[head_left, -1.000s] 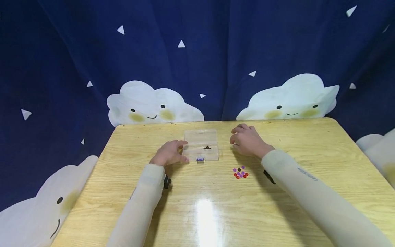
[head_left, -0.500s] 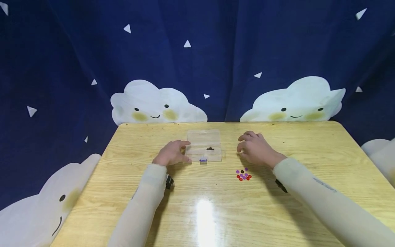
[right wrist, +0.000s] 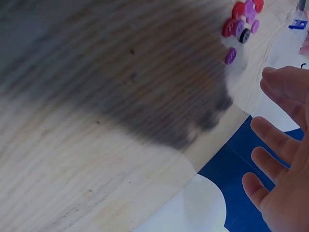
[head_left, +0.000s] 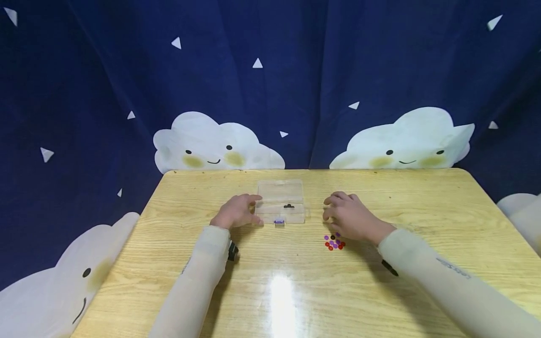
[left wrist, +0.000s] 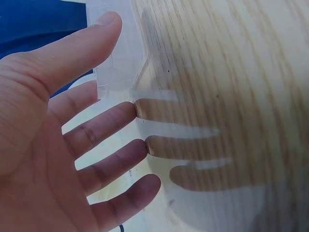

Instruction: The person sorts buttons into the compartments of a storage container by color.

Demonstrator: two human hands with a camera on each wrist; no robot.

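A clear plastic box (head_left: 279, 190), with its lid laid back, stands near the far side of the table. Several dark buttons (head_left: 289, 206) are inside it. At its left end is my left hand (head_left: 236, 211), thumb by the front corner and index finger by the hinge side. In the left wrist view its fingers (left wrist: 108, 121) are spread and fairly straight, the thumb overlapping the box. Several red, purple and black buttons (right wrist: 231, 56) lie loose right of the box. My right hand (head_left: 351, 217) hovers just behind them, fingers loosely bent, holding nothing.
The wooden table (head_left: 270, 263) ends at a far edge in front of a dark blue curtain (head_left: 296, 84) with white clouds. A blue-marked latch (head_left: 279, 222) sticks out at the box's front.
My right hand has come lower and nearer to the loose buttons. My left hand keeps its place at the box. The head view has shifted slightly.
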